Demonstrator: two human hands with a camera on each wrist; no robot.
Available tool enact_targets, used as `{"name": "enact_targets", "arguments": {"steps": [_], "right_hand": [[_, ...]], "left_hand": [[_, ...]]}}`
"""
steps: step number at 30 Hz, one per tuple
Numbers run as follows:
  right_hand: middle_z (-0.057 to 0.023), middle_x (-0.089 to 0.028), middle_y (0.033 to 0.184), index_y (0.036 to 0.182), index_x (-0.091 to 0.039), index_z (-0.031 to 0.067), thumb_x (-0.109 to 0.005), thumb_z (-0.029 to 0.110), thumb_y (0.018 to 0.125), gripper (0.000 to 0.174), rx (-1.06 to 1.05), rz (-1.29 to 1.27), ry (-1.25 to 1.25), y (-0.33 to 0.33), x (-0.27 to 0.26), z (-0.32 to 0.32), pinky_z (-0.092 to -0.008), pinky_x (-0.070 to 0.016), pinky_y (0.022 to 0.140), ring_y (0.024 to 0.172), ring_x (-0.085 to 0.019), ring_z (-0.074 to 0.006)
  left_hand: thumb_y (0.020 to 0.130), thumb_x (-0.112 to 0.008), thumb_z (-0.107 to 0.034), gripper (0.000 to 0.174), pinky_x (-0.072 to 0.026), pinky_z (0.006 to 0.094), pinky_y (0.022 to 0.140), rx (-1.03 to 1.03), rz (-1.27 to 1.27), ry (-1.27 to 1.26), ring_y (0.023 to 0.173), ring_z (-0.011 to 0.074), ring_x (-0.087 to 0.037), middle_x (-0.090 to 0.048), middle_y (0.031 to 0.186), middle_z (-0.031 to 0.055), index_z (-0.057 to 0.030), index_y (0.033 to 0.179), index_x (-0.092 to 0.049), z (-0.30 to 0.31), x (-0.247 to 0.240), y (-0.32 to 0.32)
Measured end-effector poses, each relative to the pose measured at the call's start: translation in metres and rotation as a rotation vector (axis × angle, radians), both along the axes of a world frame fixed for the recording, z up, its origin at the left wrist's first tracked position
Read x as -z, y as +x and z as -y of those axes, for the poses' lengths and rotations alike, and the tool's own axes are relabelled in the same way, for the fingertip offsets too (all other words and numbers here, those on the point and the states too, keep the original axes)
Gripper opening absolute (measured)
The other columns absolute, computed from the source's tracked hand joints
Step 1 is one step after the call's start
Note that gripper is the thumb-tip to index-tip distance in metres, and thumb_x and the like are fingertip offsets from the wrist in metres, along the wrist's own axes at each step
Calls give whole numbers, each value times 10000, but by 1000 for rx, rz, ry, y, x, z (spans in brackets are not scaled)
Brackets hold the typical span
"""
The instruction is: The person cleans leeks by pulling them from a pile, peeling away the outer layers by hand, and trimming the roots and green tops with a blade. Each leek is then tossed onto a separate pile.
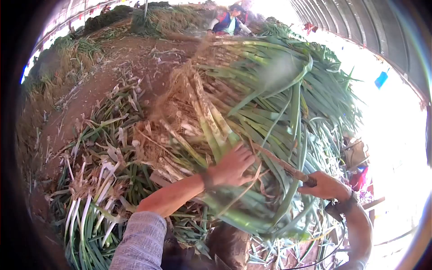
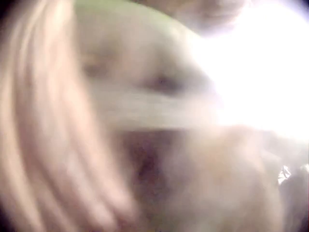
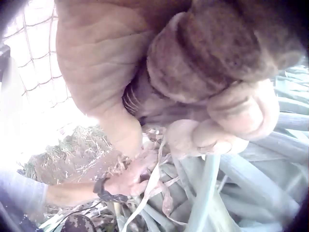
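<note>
Gripping leeks (image 1: pixel 210 132) in left hand (image 1: pixel 231 165) and brown handle (image 1: pixel 288 168) in right hand (image 1: pixel 327 185), could snag trailing leaves (image 1: pixel 240 219) by pulling too fast.

The person (image 1: pixel 140 240) wears a streaked grey sleeve (image 1: pixel 140 234) and dark wrist straps (image 3: pixel 107 191).

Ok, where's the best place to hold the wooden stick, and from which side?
Probably the lower-right end of the wooden stick, coming from the right, where the right hand grips it. It's slim and slants toward that side, while its other end lies near the left hand.
</note>
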State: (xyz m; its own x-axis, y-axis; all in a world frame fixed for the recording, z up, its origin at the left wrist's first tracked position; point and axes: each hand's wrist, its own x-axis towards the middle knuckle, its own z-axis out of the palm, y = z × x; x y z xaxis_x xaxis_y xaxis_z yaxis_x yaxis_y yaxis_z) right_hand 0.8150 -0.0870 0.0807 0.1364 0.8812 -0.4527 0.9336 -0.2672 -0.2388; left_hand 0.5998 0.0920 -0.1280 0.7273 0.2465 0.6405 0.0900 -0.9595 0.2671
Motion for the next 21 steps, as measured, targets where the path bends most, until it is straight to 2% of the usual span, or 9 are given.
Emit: {"name": "enact_targets", "arguments": {"steps": [4, 6, 7, 10, 13, 15, 16, 18, 21], "right_hand": [[-76, -484, 540, 741, -605, -12, -709, 422, 819, 453, -55, -37, 28, -8, 11, 14, -383, -375, 521, 506, -450, -166], [-177, -589, 663, 868, -656, 4, -666, 438, 833, 436, -73, 89, -56, -21, 7, 13, -418, -432, 586, 593, -570, -286], [-174, -599, 656, 860, -662, 12, -658, 445, 827, 434, -111, 100, 11, -22, 11, 13, -425, -452, 596, 593, -588, -312], [-180, -558, 599, 764, -631, 3, -682, 430, 810, 432, -143, 121, 144, -15, 24, 2, -449, -419, 574, 546, -554, -328], [-199, -584, 636, 787, -646, 16, -675, 422, 797, 407, -129, 171, 176, -14, 25, -12, -455, -435, 598, 581, -571, -360], [-207, -620, 679, 808, -669, 40, -670, 432, 791, 392, -86, 216, 152, -20, 25, -18, -470, -458, 619, 620, -596, -386], [-207, -620, 679, 808, -669, 40, -670, 432, 791, 392, -96, 212, 152, -22, 31, -19, -470, -458, 619, 620, -596, -386], [-212, -642, 707, 812, -673, 56, -666, 438, 792, 383, -241, 286, 271, -24, 52, -11, -488, -472, 634, 661, -618, -408], [-212, -654, 728, 781, -659, 48, -659, 446, 796, 398, -244, 257, 209, -54, 63, 10, -498, -485, 676, 709, -630, -421]], "left_hand": [[711, -732, -317, 564, -273, 497, 1115, -19, -17, 67, 1142, 316, -485, -527, 1105, 165, 15, 1112, -516, 31, 8, -27], [702, -741, -273, 606, -234, 498, 1159, -43, -18, 61, 1194, 327, -473, -522, 1178, 187, 11, 1172, -484, 36, 13, -34], [702, -741, -273, 606, -234, 498, 1159, -49, -21, 61, 1194, 327, -473, -522, 1178, 187, 11, 1172, -484, 40, 12, -36], [750, -715, -268, 558, -253, 479, 1150, -98, -107, 71, 1184, 328, -480, -530, 1180, 172, -9, 1190, -490, 37, 8, -32], [813, -669, -256, 453, -281, 483, 1127, -83, -117, -25, 1174, 321, -484, -534, 1184, 149, -45, 1188, -525, 19, 9, -29], [856, -642, -252, 367, -319, 494, 1082, -324, 132, 9, 1181, 313, -473, -520, 1207, 147, -80, 1171, -563, 7, 3, -36], [856, -642, -252, 367, -319, 494, 1082, -333, 129, 9, 1181, 313, -473, -520, 1207, 147, -80, 1171, -563, 8, 6, -43], [890, -637, -265, 356, -332, 507, 1054, -446, 396, -334, 1206, 306, -447, -494, 1243, 148, -74, 1182, -564, 18, 19, -61], [910, -628, -223, 332, -353, 468, 1010, -768, 682, -528, 1154, 318, -466, -504, 1215, 139, -49, 1182, -550, 43, 52, -103]]}}
